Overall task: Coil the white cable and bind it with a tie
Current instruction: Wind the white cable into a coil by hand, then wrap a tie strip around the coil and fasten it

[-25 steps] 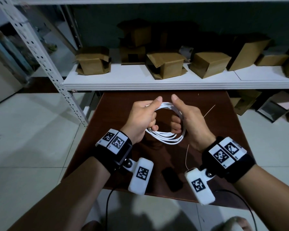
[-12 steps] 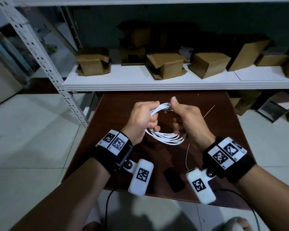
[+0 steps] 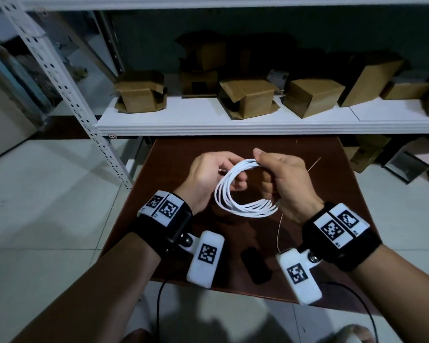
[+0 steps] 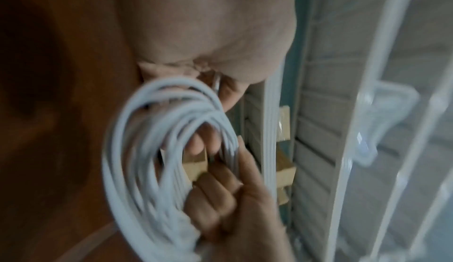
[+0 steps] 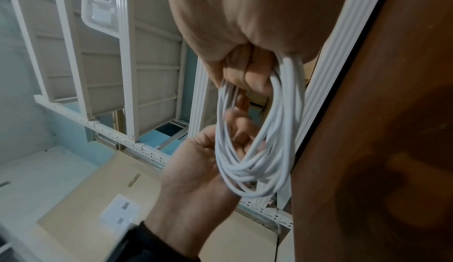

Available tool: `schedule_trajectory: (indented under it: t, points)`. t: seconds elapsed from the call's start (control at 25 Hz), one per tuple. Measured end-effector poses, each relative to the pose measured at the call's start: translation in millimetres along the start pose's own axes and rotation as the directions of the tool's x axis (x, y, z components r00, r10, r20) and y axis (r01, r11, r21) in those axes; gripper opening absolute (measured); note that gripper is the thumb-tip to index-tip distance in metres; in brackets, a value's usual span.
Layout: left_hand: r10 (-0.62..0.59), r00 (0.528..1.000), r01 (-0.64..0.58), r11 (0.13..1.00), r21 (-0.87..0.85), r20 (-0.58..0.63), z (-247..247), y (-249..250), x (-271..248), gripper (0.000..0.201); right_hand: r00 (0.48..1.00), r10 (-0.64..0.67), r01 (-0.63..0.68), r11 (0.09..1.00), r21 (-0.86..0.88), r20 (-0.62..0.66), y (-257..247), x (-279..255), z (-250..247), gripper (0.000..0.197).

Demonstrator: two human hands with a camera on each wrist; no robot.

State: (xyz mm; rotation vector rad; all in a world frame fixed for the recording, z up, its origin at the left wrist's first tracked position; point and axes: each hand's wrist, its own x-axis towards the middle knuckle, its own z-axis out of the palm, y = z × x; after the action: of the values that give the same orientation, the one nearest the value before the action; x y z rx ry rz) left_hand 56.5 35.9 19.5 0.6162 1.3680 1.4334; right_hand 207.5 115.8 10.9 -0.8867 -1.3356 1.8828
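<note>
The white cable (image 3: 245, 209) is wound into a coil of several loops and held in the air above the brown table (image 3: 174, 154). My right hand (image 3: 285, 179) grips the coil's far right side, thumb on top and fingers curled through the loops (image 5: 289, 115). My left hand (image 3: 206, 174) is at the coil's left side, its curled fingers reaching into the loops (image 4: 137, 159) and pinching a strand. One thin wire tie (image 3: 314, 164) lies on the table to the right. Another thin wire tie (image 3: 279, 229) shows just below the coil by my right wrist.
A small black object (image 3: 255, 264) lies on the table near its front edge. Behind the table runs a white shelf (image 3: 233, 125) with several cardboard boxes (image 3: 248, 97). A perforated shelf post (image 3: 60, 78) slants at the left, and pale floor tiles surround the table.
My left hand has slid from the top of the coil, beside my right thumb, to its left side. The loops now hang wider and rounder.
</note>
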Motion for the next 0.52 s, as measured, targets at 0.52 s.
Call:
schedule_trajectory:
  t: [0.52]
  points:
    - [0.119, 0.962, -0.225, 0.857, 0.463, 0.247, 3.6, -16.9, 7.9, 0.037, 0.992, -0.124, 0.125, 0.986, -0.112, 0.01, 1.3, -3.3, 6.2, 0.044]
